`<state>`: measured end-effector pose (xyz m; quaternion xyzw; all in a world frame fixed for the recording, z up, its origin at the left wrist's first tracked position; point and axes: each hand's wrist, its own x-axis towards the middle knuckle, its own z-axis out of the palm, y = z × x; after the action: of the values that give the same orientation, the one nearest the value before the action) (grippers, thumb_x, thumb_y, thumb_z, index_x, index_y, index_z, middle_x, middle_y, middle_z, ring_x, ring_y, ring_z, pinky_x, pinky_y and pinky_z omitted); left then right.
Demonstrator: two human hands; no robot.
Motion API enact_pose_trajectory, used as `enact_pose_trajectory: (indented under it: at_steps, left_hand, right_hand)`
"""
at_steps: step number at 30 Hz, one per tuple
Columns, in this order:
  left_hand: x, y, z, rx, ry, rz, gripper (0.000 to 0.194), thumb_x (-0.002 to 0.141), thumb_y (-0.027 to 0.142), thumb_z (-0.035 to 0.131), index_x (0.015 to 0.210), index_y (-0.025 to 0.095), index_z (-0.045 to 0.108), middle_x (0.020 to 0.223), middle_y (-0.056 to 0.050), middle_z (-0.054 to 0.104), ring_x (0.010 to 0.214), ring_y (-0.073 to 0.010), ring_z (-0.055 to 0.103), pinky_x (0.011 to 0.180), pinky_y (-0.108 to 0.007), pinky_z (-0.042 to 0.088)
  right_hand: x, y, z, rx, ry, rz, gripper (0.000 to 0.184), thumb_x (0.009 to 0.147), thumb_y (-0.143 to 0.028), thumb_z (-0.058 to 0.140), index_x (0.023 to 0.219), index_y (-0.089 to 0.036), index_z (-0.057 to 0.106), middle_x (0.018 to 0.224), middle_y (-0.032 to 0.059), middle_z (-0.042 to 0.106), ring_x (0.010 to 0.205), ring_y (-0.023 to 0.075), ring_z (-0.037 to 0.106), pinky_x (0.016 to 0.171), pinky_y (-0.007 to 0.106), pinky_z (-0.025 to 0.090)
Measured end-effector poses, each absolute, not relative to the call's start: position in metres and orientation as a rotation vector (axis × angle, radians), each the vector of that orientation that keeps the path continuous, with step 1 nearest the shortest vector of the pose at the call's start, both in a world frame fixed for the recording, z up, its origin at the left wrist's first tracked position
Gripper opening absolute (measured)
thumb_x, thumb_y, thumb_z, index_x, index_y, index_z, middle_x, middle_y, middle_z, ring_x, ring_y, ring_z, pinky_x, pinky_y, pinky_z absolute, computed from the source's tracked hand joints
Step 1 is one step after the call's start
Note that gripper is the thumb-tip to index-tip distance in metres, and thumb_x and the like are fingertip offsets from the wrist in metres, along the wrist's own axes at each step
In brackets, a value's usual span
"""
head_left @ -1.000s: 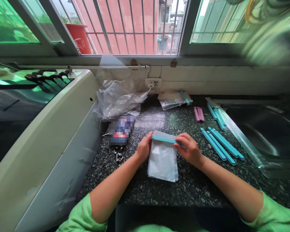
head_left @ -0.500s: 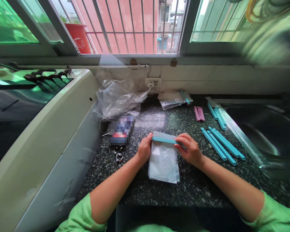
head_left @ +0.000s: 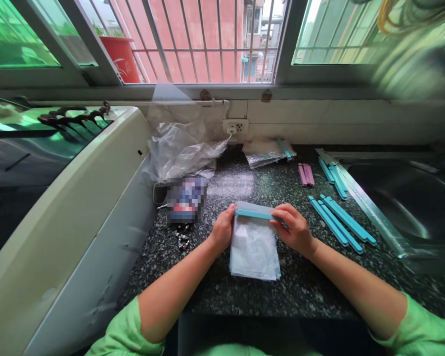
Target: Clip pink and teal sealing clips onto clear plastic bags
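A blue bag sealing clip [head_left: 254, 214] lies across the upper part of a clear plastic bag [head_left: 255, 252], with a strip of the bag showing above it. My left hand [head_left: 223, 227] pinches the clip and bag at the left end, thumb on top. At the other end, my right hand [head_left: 291, 227] grips the clip between thumb and fingers. The lower part of the bag hangs toward me over the dark speckled counter. Whether the clip is fully closed along its length I cannot tell.
Several blue clips [head_left: 341, 222] lie to the right, with pink clips [head_left: 306, 175] behind them. A steel sink [head_left: 426, 198] is at far right. Crumpled plastic [head_left: 185, 148], a blurred-out object [head_left: 187, 200] and small shiny items [head_left: 183, 239] lie left, beside a white appliance [head_left: 96, 198].
The clip and bag have shifted slightly to the right, and the bag's lower end has swung right. My right hand has moved a little right with the clip; my left hand stays nearly in place.
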<state>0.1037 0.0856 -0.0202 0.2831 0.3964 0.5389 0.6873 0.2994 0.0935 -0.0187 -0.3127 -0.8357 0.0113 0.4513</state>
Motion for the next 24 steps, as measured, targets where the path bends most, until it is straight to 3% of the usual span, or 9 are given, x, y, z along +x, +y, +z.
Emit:
enact_pose_trajectory:
  at_steps: [13, 24]
  left_hand:
    - [0.103, 0.090, -0.028, 0.726, 0.932, 1.195, 0.037, 0.065, 0.052, 0.061, 0.059, 0.015, 0.057, 0.049, 0.003, 0.052, 0.056, -0.0128, 0.049, 0.058, -0.024, 0.038]
    - [0.102, 0.092, -0.031, 0.780, 0.957, 1.183, 0.035, 0.068, 0.050, 0.057, 0.059, 0.016, 0.060, 0.059, 0.001, 0.061, 0.062, -0.0141, 0.052, 0.062, -0.024, 0.039]
  right_hand:
    - [0.300, 0.095, -0.018, -0.779, -2.041, 0.072, 0.015, 0.082, -0.018, 0.053, 0.096, -0.022, 0.056, 0.083, 0.0052, 0.055, 0.078, 0.0163, 0.057, 0.066, 0.031, 0.052]
    - [0.299, 0.095, -0.015, -0.810, -1.951, 0.153, 0.009, 0.082, -0.019, 0.052, 0.090, -0.021, 0.055, 0.083, 0.0051, 0.055, 0.076, 0.0160, 0.056, 0.067, 0.031, 0.050]
